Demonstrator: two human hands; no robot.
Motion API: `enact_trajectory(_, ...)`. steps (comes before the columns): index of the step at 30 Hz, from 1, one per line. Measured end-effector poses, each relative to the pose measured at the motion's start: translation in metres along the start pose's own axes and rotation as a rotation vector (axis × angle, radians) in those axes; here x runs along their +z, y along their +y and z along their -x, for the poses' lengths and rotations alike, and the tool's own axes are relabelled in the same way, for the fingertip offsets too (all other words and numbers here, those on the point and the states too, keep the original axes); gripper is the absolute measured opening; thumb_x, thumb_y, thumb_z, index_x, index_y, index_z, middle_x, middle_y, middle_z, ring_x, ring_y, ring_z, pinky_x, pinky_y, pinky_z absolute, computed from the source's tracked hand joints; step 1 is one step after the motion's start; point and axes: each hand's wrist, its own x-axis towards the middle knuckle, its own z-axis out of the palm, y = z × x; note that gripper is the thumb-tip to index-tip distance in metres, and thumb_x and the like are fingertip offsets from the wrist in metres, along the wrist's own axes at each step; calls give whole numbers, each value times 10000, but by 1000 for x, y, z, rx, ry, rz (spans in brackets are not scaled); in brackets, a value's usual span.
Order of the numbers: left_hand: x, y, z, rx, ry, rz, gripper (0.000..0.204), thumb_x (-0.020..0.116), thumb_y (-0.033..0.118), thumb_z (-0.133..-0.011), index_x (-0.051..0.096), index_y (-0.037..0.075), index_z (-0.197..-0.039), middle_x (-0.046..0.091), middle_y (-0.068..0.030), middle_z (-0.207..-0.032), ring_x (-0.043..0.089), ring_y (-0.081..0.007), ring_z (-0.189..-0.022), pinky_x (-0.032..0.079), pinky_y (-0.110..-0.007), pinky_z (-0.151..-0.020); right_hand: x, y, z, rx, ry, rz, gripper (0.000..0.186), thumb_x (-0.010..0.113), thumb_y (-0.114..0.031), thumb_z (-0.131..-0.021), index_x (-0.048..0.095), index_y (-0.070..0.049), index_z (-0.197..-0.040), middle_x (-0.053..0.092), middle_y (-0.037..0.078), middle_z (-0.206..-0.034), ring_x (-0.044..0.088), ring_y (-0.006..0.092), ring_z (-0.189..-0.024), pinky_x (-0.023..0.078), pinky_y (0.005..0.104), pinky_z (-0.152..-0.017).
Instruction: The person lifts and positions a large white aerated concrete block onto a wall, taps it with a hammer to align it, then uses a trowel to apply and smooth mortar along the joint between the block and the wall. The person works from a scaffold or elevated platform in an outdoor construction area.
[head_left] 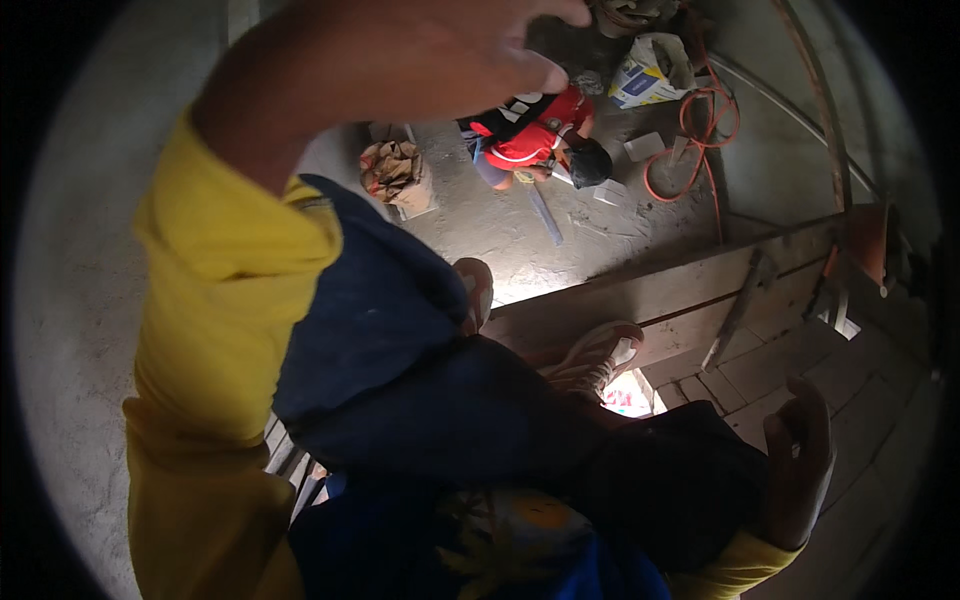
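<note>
My left hand [470, 60] reaches across the top of the view from a yellow sleeve, its visible fingers apart and no object showing in it. Part of that hand is cut off by the upper edge. Low on the right, my right hand [800, 460] hangs beside my dark-trousered leg. Its fingers curl loosely, with a gap to the thumb, and nothing shows between them. My shoes [600, 355] are by a raised wooden plank [690, 305], one of them resting at its edge.
Far below, a person in a red top [530, 135] crouches on the floor near a long flat strip [543, 213]. Around them are a crumpled brown paper bag [395, 172], a white and yellow sack [650, 72] and a coiled orange hose [690, 150]. A narrow bar [735, 310] crosses the planks.
</note>
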Motion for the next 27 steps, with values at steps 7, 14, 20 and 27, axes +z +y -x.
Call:
enact_trajectory(7,-23,4,-14,-133,-255,-48,452,622,227,-973,601,-37,-1339,720,-256,-986,719,-366,-875,561,-464,-828,12,12,8,-12,114,45,487,651,-45,-829,639,-40,-1316,625,63,-878,600,162,-805,488,320,-790)
enact_trajectory(14,-10,-27,13,241,8,-62,370,627,239,-969,659,-30,-1221,723,-215,-910,718,-351,-850,550,-464,-785,10,13,11,-6,43,72,496,670,-72,-855,630,-67,-1349,615,57,-886,578,168,-831,481,350,-811)
enact_trajectory(20,-32,2,-9,-86,-308,-36,320,618,226,-972,704,-62,-1084,722,-202,-866,718,-314,-823,549,-451,-755,13,19,18,0,71,72,468,695,-146,-900,625,-72,-1356,597,54,-890,547,168,-813,464,339,-783)
enact_trajectory(27,-31,-5,-5,-49,-285,-52,334,632,209,-960,723,-101,-1044,737,-237,-902,723,-329,-826,557,-438,-750,15,23,17,8,59,110,482,697,-287,-950,612,-75,-1374,607,59,-897,561,183,-829,464,356,-800)
